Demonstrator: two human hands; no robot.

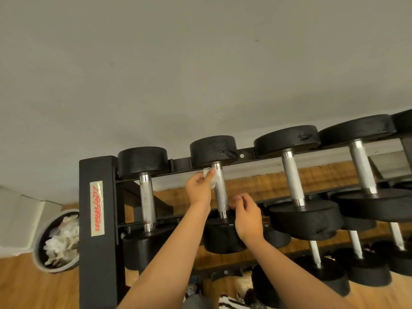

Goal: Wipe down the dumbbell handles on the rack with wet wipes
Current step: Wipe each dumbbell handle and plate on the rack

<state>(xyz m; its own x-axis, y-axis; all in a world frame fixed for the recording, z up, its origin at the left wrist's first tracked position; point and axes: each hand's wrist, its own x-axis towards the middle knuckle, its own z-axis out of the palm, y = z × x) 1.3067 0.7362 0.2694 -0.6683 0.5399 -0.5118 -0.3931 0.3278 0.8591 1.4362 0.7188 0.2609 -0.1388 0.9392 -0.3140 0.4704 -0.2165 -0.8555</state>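
Four dumbbells show whole along the rack's top rail; a fifth is cut off at the right edge. Your left hand pinches a wet wipe against the upper end of the handle of the second dumbbell from the rack's left post. Your fingers hide most of the wipe. Your right hand sits curled just beside the handle's lower end; whether it grasps or only touches, you cannot tell. Your forearms cover that dumbbell's near head and part of the lower tier. Beside the left post, a round bin holds crumpled white wipes
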